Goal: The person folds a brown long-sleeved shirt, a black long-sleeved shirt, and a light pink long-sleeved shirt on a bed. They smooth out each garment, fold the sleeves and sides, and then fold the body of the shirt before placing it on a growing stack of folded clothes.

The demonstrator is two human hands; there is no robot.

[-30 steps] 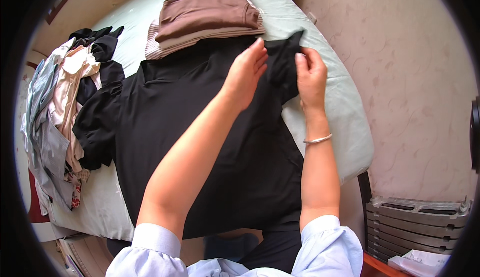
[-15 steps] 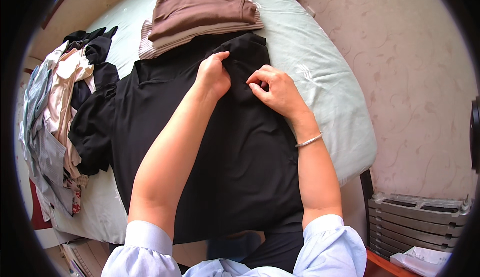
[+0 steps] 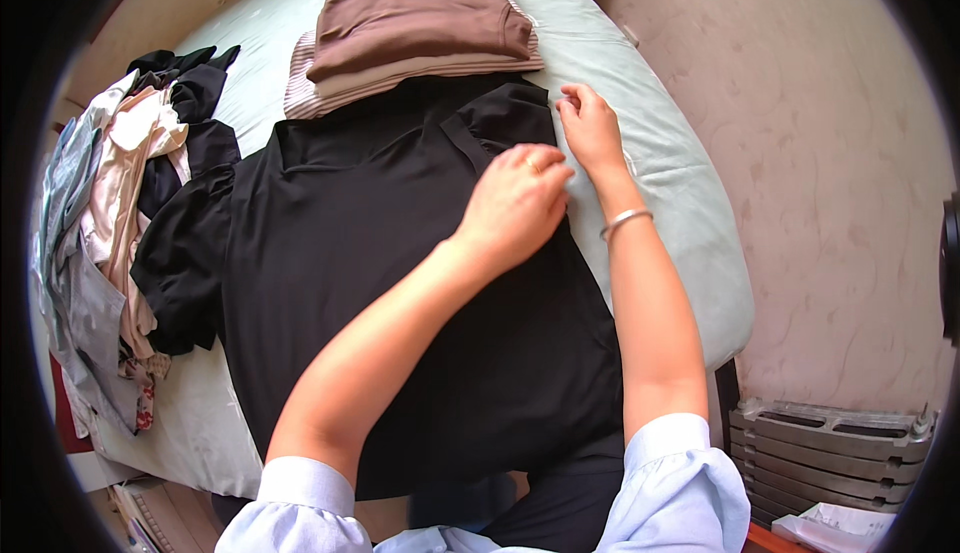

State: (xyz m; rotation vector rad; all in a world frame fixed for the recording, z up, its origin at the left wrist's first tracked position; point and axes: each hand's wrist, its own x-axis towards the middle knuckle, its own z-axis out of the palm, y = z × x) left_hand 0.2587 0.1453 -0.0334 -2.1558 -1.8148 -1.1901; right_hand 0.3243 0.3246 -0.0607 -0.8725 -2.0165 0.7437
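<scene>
While a messy heap of clothes [image 3: 120,183] sits at the left of the black shirt [image 3: 320,243], the shirt lies spread out on the pale bed [image 3: 690,273]. Past the shirt's neck is a neat folded pile [image 3: 420,18] with brown cloth on top. Over the shirt's right side, by the turned-in sleeve [image 3: 505,118], is the left hand [image 3: 515,198], wearing 1 ring [image 3: 534,166]. Its fingers bend close together; I cannot tell if they pinch cloth. Just right of the shirt, the right hand [image 3: 590,125] has curled fingers, and 1 silver bangle [image 3: 628,215] circles that wrist.
</scene>
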